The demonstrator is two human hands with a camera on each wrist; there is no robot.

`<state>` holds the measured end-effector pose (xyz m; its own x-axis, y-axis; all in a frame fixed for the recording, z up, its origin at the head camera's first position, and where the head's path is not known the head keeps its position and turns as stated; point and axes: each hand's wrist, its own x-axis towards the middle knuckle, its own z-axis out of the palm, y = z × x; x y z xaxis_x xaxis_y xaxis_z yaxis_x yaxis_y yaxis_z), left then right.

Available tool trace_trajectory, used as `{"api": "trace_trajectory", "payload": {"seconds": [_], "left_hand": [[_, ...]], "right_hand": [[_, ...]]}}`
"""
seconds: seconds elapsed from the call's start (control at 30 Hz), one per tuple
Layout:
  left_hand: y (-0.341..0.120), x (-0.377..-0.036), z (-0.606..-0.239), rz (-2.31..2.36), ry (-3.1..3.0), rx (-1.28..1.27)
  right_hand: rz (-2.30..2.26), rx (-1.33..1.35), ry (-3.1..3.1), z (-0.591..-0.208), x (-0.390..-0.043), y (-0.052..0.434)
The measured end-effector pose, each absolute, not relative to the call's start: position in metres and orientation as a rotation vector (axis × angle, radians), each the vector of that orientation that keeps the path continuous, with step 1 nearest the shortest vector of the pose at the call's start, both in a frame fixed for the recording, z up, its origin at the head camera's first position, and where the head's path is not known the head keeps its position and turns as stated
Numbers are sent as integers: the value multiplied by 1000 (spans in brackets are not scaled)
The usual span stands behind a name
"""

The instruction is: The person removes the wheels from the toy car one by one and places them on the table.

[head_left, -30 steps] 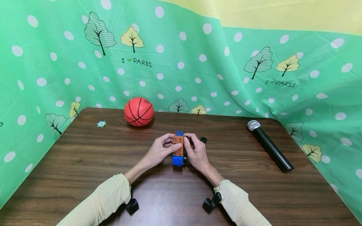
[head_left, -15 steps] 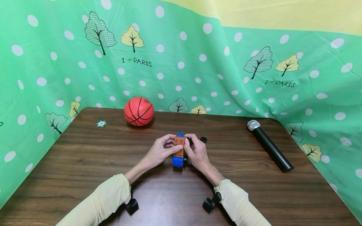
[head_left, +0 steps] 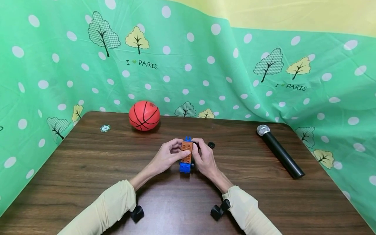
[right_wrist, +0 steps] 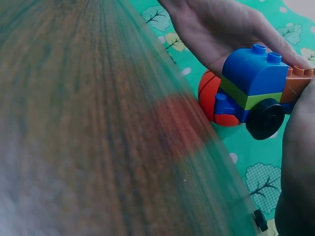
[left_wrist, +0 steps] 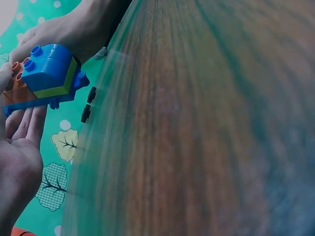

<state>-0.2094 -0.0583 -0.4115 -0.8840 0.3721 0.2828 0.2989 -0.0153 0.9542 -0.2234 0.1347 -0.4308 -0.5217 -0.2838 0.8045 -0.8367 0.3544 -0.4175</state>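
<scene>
A toy block car [head_left: 185, 168] in blue, green and orange is held up between both hands in the middle of the head view. My left hand [head_left: 164, 159] grips its left side, thumb lying over the orange studs. At its far right side my right hand [head_left: 206, 160] pinches a dark wheel, mostly hidden by the fingers. The right wrist view shows one black wheel [right_wrist: 266, 119] on the car's near right corner. On the car's left side, the left wrist view shows a bare blue pin below the green layer [left_wrist: 54, 91].
One loose black wheel [head_left: 211, 145] lies beyond my right hand on the wooden table [head_left: 88, 169]. At the back are a red basketball [head_left: 144, 116] and a poker chip [head_left: 105, 128]. A black microphone [head_left: 280, 151] lies right. A green curtain [head_left: 188, 85] hangs behind.
The car has shifted very slightly to the right, with both hands staying around it. Nothing else on the table has moved.
</scene>
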Motion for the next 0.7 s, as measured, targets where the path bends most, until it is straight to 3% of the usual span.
{"api": "trace_trajectory", "payload": {"seconds": [0.7], "left_hand": [[-61, -212, -411, 2059, 2146, 708]], "right_hand": [[1133, 906, -2012, -431, -219, 129]]}}
